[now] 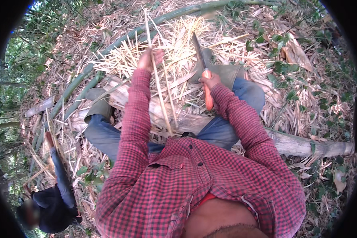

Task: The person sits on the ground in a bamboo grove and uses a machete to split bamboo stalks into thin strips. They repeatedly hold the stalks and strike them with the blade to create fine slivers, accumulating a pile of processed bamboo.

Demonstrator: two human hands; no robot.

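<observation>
My left hand [147,60] is in front of my left knee, its fingers partly stretched out. Through it runs a long, thin, pale bamboo strip [159,89], held between thumb and palm, its near end by my lap. A second strip [169,95] slants alongside, to the right. My right hand [212,80] is closed round the orange handle [208,97] of a large knife. The knife's dark blade [199,49] points away from me, over my right shin. Beyond both hands lies a loose heap of split strips [123,57].
Long green bamboo poles [77,81] curve around the far left side. A thick pale bamboo pole [305,143] lies across the ground under my legs. Dry leaves and sheaths [281,105] cover the ground. Another person [53,204] sits at the lower left among more strips.
</observation>
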